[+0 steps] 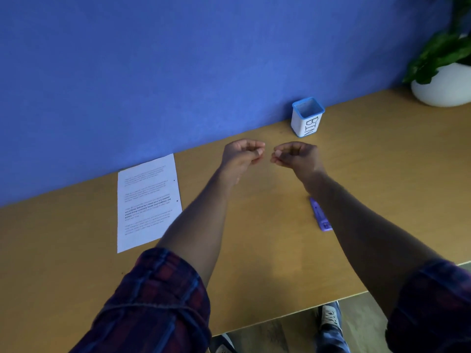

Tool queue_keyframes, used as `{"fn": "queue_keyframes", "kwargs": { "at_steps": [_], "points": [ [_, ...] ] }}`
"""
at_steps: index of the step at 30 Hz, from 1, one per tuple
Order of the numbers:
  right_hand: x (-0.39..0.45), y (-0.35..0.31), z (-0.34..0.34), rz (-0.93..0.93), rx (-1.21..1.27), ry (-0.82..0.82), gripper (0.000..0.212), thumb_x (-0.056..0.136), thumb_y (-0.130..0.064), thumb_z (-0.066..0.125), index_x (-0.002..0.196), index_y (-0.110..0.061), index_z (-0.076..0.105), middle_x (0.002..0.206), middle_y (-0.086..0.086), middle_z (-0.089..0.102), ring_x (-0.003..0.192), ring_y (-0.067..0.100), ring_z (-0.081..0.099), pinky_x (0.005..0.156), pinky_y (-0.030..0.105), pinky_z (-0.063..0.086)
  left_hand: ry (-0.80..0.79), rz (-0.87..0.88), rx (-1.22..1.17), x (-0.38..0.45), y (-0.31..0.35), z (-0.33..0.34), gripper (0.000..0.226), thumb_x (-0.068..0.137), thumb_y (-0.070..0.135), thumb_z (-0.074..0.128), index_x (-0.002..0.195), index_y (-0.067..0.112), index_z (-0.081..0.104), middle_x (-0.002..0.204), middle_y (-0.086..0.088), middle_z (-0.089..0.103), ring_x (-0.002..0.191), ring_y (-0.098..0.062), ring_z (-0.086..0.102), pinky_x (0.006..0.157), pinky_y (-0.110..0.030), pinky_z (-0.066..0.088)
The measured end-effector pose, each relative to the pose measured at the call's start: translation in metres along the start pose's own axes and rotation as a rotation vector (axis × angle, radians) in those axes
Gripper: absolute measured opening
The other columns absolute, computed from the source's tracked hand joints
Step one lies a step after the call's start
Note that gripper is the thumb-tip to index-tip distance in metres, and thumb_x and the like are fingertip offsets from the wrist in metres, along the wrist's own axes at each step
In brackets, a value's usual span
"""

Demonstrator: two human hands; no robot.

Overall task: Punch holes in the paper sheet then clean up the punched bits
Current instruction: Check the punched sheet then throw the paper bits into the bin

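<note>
Both hands hover over the middle of the wooden table point(267, 250), close together but apart. The left hand point(242, 154) and the right hand point(295, 155) each have curled fingers pinched toward the thumb; whether they hold any tiny paper bits I cannot tell. The printed paper sheet point(146, 202) lies flat to the left against the blue wall point(178, 59), with two dark holes along its right edge. A purple hole punch point(319, 216) lies beside the right forearm. A small white bin point(307, 118) with a blue rim stands by the wall, near the right hand.
</note>
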State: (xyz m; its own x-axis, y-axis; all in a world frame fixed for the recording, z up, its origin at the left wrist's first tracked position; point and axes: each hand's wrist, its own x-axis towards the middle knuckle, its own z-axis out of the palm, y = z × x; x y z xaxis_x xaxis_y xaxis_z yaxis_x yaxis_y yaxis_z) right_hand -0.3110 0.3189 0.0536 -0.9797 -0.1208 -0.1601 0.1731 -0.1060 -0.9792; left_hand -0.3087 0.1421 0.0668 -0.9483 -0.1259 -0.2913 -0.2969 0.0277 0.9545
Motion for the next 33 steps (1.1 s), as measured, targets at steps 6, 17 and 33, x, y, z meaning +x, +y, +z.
{"fn": "queue_keyframes", "kwargs": {
  "at_steps": [6,17,33],
  "points": [
    [0.046,-0.029,-0.026,-0.016,-0.104,0.183,0.008,0.091,0.005,0.067,0.086,-0.001,0.069,0.073,0.012,0.067,0.058,0.014,0.070,0.069,0.027,0.062,0.086,0.059,0.077,0.038,0.029,0.039,0.025,0.085,-0.005,0.069,0.080,0.018,0.075,0.075,0.001,0.074,0.064,-0.005,0.068,0.068,-0.020,0.060],
    [0.121,-0.059,-0.067,-0.108,-0.386,0.398,0.011,0.083,-0.010,0.077,0.094,-0.008,0.080,0.087,0.006,0.075,0.079,0.014,0.066,0.076,0.028,0.052,0.255,0.003,0.090,0.098,0.069,0.102,0.018,0.071,0.003,0.071,0.075,0.018,0.081,0.088,-0.003,0.081,0.093,-0.020,0.077,0.092,-0.037,0.062],
    [0.170,-0.037,-0.092,-0.119,-0.634,0.488,0.016,0.089,-0.012,0.067,0.098,-0.010,0.080,0.097,0.006,0.080,0.088,0.018,0.072,0.070,0.019,0.043,0.282,0.020,0.253,0.173,0.058,0.154,0.013,0.075,0.005,0.076,0.077,0.017,0.080,0.071,0.010,0.072,0.062,0.002,0.063,0.039,-0.001,0.037]
  ]
}}
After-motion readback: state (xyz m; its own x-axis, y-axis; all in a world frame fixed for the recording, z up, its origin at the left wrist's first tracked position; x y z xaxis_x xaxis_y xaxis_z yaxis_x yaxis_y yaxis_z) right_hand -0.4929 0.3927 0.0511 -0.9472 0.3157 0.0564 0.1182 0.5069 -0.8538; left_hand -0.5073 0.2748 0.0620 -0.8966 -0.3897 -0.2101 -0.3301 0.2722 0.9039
